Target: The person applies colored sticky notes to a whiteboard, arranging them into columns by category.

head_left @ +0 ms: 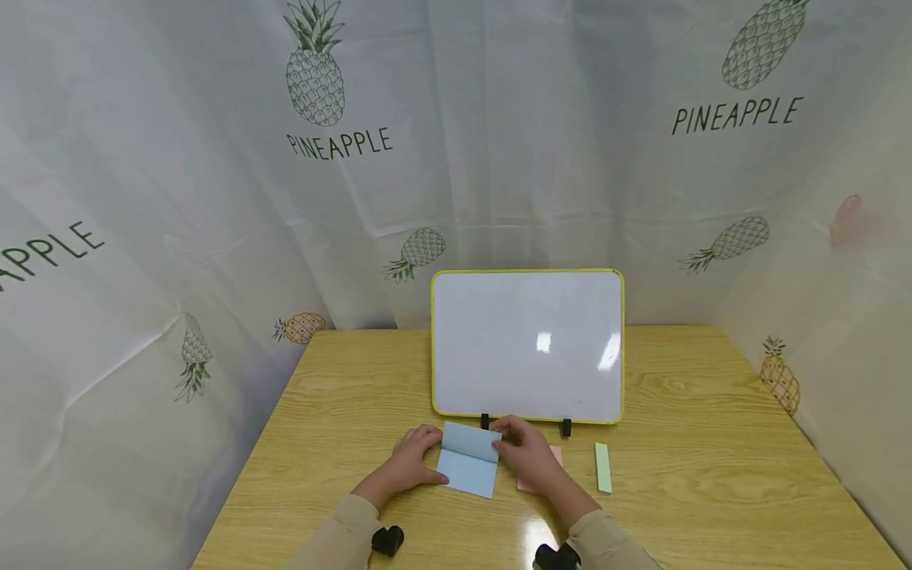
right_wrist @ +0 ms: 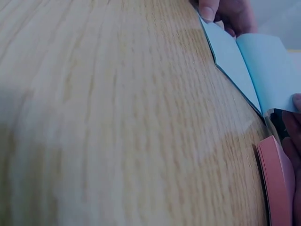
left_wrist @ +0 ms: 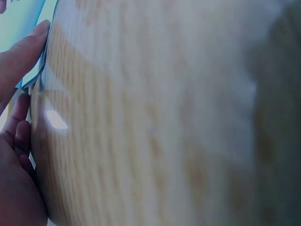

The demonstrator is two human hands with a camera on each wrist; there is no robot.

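A light blue sheet of paper point(head_left: 468, 475) with a crease across it lies in front of the whiteboard, its upper flap raised at an angle. My left hand point(head_left: 408, 465) holds its left side, thumb on the lower left corner and fingers at the flap's left edge. In the left wrist view the thumb point(left_wrist: 23, 56) presses on the paper. My right hand point(head_left: 530, 455) pinches the flap's upper right edge between thumb and fingers. Partly hidden behind the right hand is a folded pink paper point(head_left: 556, 455); in the right wrist view its layered edge point(right_wrist: 275, 183) shows.
A whiteboard point(head_left: 527, 344) with a yellow frame leans upright on black feet point(head_left: 566, 427) behind the hands. A pale green folded strip point(head_left: 603, 469) lies to the right. Black heart-shaped pieces point(head_left: 388, 541) sit by both sleeves. A pineapple-print curtain point(head_left: 520, 158) surrounds the wooden table point(head_left: 698, 443).
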